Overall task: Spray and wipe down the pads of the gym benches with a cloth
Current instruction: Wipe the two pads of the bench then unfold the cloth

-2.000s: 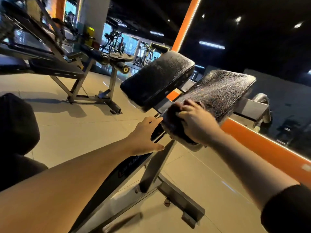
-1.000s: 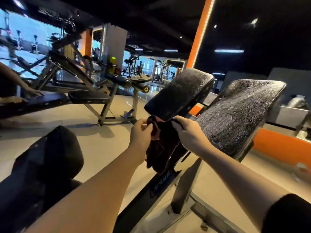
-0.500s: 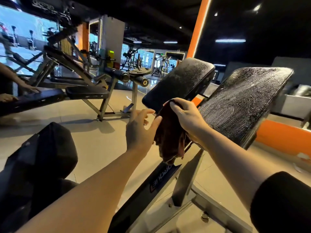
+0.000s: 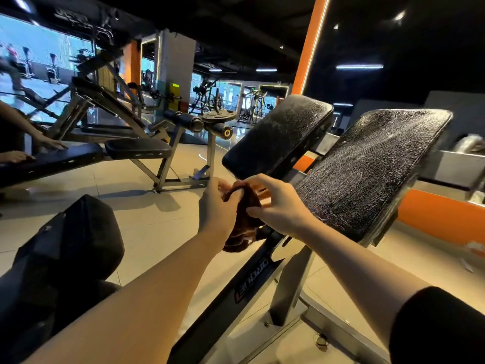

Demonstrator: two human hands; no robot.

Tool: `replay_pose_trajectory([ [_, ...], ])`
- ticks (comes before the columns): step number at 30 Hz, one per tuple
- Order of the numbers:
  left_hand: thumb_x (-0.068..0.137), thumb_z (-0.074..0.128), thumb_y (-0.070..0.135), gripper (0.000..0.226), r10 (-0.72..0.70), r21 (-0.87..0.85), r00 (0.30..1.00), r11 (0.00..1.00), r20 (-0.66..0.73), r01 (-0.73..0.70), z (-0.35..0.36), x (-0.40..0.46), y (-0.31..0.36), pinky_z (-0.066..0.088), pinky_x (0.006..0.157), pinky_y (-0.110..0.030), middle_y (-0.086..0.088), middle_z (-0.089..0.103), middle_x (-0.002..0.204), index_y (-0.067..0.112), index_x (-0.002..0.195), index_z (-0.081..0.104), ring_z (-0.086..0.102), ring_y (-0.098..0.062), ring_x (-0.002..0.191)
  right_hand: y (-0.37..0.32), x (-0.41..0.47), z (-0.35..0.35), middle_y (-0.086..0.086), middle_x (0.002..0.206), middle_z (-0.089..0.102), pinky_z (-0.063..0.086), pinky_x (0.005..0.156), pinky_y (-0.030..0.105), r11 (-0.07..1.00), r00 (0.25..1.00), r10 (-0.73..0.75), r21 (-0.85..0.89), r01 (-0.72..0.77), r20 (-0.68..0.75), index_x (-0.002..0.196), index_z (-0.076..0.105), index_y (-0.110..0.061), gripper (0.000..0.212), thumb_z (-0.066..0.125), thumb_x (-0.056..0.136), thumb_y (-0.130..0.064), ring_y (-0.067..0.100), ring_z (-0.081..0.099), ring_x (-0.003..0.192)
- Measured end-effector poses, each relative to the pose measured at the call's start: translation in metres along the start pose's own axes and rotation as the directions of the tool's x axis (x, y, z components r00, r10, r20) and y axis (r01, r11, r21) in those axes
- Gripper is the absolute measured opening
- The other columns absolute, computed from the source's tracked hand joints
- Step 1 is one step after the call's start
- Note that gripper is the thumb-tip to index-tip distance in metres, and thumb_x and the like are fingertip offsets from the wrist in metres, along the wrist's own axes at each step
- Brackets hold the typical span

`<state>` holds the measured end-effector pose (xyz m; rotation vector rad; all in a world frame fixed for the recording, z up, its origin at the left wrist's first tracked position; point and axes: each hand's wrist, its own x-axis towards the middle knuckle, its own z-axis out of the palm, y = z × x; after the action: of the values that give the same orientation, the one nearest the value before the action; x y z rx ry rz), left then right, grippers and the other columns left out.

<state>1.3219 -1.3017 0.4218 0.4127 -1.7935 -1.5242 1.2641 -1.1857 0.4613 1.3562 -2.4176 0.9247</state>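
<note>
**Head view: both hands on the cloth below two wet pads**

Head view cuts off both forearms at the bottom edge, and a black sleeve [image 4: 435, 327] fills the lower right corner. The left hand [image 4: 216, 208] grips a dark reddish cloth [image 4: 242, 222], fingers curled round its top fold; the right hand [image 4: 278, 203] pinches the same cloth from the other side between thumb and fingers. Much of the cloth is hidden behind the left hand, and its lower end hangs bunched just above the frame [image 4: 252, 269]. White lettering on that frame appears upside down and cannot be read with certainty.

Just above the hands stands the left pad [image 4: 278, 135], tilted, its black skin speckled with fine droplets. Beside it the right pad [image 4: 372, 169], also tilted, is streaked with wet film and shows cracked vinyl; its near corner lies close to the right wrist.

A black padded seat [image 4: 65, 248] at lower left is too dark to make out in detail. On the far left, another person's hands [image 4: 49, 144] rest on a flat bench [image 4: 49, 161], the arms cut off by the edge. Machines [image 4: 210, 98] behind are blurred.
</note>
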Motion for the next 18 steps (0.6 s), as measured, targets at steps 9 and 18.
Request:
replay_pose_trajectory([
  [9, 0.097, 0.058, 0.018, 0.028, 0.041, -0.224, 0.991, 0.974, 0.125, -0.012, 0.033, 0.000, 0.044, 0.052, 0.096, -0.040, 0.004, 0.066, 0.114, 0.022, 0.124, 0.064, 0.061, -0.019, 0.110, 0.006, -0.004, -0.069, 0.004, 0.091, 0.066, 0.049, 0.077, 0.034, 0.975, 0.911, 0.016, -0.194, -0.104, -0.412, 0.098, 0.065, -0.008, 0.013, 0.068, 0.089, -0.017, 0.020, 0.059, 0.084],
  [18, 0.101, 0.036, 0.044, 0.051, 0.418, -0.038, 0.748, 0.883, 0.516, -0.468, 0.147, -0.041, 0.060, 0.019, 0.120, -0.045, 0.003, 0.030, 0.155, 0.042, 0.151, 0.024, 0.021, -0.016, 0.144, 0.085, -0.061, -0.169, 0.016, 0.125, 0.062, 0.040, 0.103, 0.050, 0.765, 0.827, -0.224, -0.618, -0.178, -0.516, 0.113, 0.066, -0.005, 0.034, 0.052, 0.092, -0.028, 0.036, 0.051, 0.121],
])
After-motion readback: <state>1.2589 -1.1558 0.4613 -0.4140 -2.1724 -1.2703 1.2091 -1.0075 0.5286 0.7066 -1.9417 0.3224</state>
